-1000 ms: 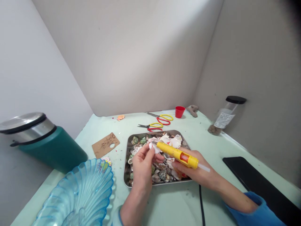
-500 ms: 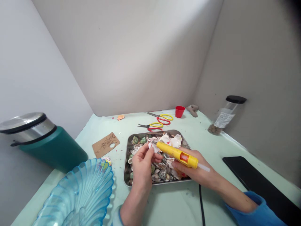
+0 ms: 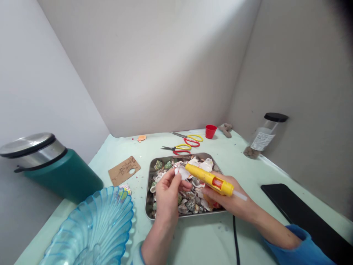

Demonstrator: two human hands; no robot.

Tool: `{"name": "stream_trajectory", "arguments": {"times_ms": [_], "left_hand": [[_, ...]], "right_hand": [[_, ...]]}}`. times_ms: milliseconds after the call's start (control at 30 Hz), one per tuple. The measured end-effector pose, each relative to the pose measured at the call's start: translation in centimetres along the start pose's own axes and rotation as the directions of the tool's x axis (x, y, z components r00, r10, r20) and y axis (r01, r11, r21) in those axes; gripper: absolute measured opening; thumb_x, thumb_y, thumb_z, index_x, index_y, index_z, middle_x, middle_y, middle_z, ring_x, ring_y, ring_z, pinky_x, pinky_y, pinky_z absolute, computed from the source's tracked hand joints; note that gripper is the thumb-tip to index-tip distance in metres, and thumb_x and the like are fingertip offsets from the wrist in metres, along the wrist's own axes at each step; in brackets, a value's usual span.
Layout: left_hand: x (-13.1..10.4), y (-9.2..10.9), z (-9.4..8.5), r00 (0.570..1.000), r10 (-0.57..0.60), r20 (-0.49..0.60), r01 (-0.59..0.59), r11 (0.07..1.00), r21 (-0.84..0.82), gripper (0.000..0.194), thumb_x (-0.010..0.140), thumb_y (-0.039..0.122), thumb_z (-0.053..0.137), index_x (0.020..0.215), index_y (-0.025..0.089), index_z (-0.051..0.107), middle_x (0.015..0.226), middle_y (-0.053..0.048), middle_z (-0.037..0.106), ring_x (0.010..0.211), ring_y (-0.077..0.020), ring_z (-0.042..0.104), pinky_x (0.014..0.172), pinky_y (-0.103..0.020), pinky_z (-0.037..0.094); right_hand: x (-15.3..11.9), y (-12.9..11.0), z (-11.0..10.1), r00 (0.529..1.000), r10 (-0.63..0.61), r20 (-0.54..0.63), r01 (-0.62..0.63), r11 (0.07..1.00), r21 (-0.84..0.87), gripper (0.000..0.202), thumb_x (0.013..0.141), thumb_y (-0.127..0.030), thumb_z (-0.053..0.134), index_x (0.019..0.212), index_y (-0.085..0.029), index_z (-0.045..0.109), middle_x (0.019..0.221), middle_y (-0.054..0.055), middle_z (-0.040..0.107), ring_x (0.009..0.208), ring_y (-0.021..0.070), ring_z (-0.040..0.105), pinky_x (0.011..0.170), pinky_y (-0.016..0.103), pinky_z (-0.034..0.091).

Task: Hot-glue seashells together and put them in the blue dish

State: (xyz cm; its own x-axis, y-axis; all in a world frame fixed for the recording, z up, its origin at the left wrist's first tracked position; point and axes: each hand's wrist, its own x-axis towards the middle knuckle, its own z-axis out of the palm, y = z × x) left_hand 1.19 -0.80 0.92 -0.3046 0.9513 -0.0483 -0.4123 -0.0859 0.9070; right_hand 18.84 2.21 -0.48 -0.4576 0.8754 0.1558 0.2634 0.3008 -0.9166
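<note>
My left hand (image 3: 168, 191) pinches a white shell (image 3: 182, 173) between thumb and fingers, above a metal tray (image 3: 148, 206) full of shells. In my right hand (image 3: 231, 195) is a yellow hot glue gun (image 3: 206, 176), with a clear glue stick (image 3: 239, 194) poking out of its back end. The gun's metal nozzle points left and meets the shell's upper edge; whether it touches cannot be made out. Mixed shells, some green and some speckled (image 3: 190, 204), lie under both hands.
Two pairs of scissors (image 3: 176, 148) lie behind the tray, near a red cup (image 3: 211, 131). A brown card (image 3: 124, 171), a blue shell-shaped dish (image 3: 96, 228) and a green bottle (image 3: 63, 173) are left. A clear jar (image 3: 261, 138) and a black slab (image 3: 298, 209) are right; a black cord (image 3: 235, 239) runs in front.
The glue gun's tip has shifted slightly right along the shell's upper edge. Both hands keep their grips, and the other objects stay where they were.
</note>
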Motion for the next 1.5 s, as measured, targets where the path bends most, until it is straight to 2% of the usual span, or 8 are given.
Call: {"name": "stream_trajectory", "arguments": {"times_ms": [167,300,533,833,1067,1300,1500], "left_hand": [[0.05,-0.11,-0.03,1.000,-0.010,-0.022,0.009,1.000,-0.018,0.030,0.072,0.030,0.072,0.093,0.011,0.065,0.057,-0.003,0.069,0.049,-0.0122,0.060,0.053,-0.022,0.049],[0.08,-0.15,-0.02,1.000,-0.001,-0.017,0.000,0.999,-0.032,0.031,0.070,0.030,0.074,0.092,0.011,0.065,0.060,-0.002,0.069,0.050,-0.0120,0.061,0.053,-0.022,0.050],[0.19,-0.15,0.05,1.000,-0.003,-0.024,0.002,0.999,-0.041,0.030,0.070,0.029,0.073,0.093,0.011,0.065,0.060,-0.002,0.069,0.050,-0.0124,0.061,0.053,-0.023,0.050],[0.09,-0.09,0.02,1.000,-0.003,-0.028,0.003,1.000,-0.011,0.029,0.071,0.028,0.072,0.093,0.010,0.065,0.058,-0.002,0.069,0.051,-0.0123,0.060,0.054,-0.022,0.049],[0.05,-0.07,0.01,1.000,-0.018,-0.017,0.018,1.000,0.014,0.031,0.072,0.030,0.071,0.095,0.009,0.066,0.055,-0.003,0.069,0.049,-0.0121,0.059,0.054,-0.022,0.048],[0.05,-0.15,0.04,0.999,0.000,-0.042,-0.001,1.000,-0.016,0.034,0.071,0.030,0.073,0.097,0.010,0.065,0.055,-0.002,0.068,0.049,-0.0121,0.060,0.055,-0.022,0.049],[-0.03,-0.11,0.04,0.999,0.019,-0.038,-0.021,0.999,-0.043,0.033,0.072,0.032,0.072,0.096,0.011,0.063,0.053,-0.002,0.067,0.048,-0.0118,0.059,0.055,-0.022,0.048]], "right_hand": [[-0.05,0.16,0.00,1.000,-0.024,0.018,0.023,1.000,0.016,0.022,0.086,-0.040,0.063,0.081,-0.021,0.053,0.065,-0.003,0.055,0.054,0.0124,0.052,0.050,0.024,0.043],[-0.07,0.40,0.05,0.998,-0.028,0.057,0.024,0.998,0.060,0.021,0.087,-0.039,0.061,0.082,-0.021,0.051,0.063,-0.005,0.051,0.051,0.0115,0.050,0.048,0.023,0.042],[0.07,0.07,-0.08,0.997,-0.073,0.015,0.073,0.997,-0.034,0.022,0.087,-0.038,0.062,0.079,-0.021,0.051,0.067,-0.004,0.051,0.057,0.0117,0.049,0.052,0.024,0.042],[-0.18,-0.04,0.11,0.999,-0.016,0.042,0.012,0.996,0.093,0.021,0.086,-0.038,0.063,0.081,-0.021,0.051,0.060,-0.005,0.053,0.050,0.0116,0.050,0.047,0.023,0.042],[-0.14,0.14,0.10,0.999,-0.045,0.016,0.043,0.997,0.070,0.020,0.086,-0.037,0.063,0.081,-0.021,0.052,0.064,-0.005,0.052,0.053,0.0112,0.050,0.050,0.023,0.042],[-0.17,0.36,0.28,1.000,0.008,0.015,-0.009,0.994,0.105,0.021,0.086,-0.039,0.063,0.089,-0.021,0.054,0.056,-0.006,0.055,0.048,0.0112,0.049,0.046,0.023,0.041],[-0.14,0.07,0.30,1.000,0.015,0.005,-0.016,0.995,0.096,0.022,0.086,-0.040,0.063,0.085,-0.021,0.052,0.056,-0.006,0.054,0.049,0.0113,0.049,0.046,0.023,0.040]]}}
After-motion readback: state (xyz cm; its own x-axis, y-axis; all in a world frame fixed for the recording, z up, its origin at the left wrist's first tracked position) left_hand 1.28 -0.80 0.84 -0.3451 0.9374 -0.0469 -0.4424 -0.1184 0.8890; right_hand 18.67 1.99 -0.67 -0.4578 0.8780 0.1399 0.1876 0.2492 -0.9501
